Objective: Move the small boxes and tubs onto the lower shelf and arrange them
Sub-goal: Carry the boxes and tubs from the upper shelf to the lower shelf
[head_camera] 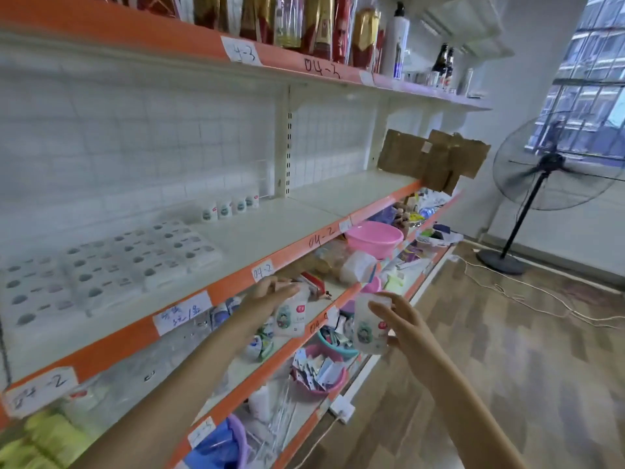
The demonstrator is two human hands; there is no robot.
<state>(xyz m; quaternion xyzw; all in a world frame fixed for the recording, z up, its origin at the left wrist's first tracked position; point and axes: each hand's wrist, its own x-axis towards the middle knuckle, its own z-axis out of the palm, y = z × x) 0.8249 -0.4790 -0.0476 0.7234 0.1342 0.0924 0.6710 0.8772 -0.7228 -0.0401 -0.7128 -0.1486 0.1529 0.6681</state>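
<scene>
My right hand (402,324) grips a small white box (370,328) with a green round logo, held in the aisle in front of the shelves. My left hand (270,296) reaches under the orange shelf edge, its fingers stretched over the top of a second white box (291,316) of the same kind; whether it grips that box I cannot tell. A flat block of several white boxes (111,265) lies on the middle shelf (270,231) at the left. Several small white tubs (230,206) stand in a row at that shelf's back.
A pink basin (373,236) and loose packets crowd the shelf below. Pink and teal bowls of sachets (319,368) sit lower down. Torn cardboard (433,157) hangs at the shelf's far end. A standing fan (541,184) and a cable lie on the wooden floor at the right.
</scene>
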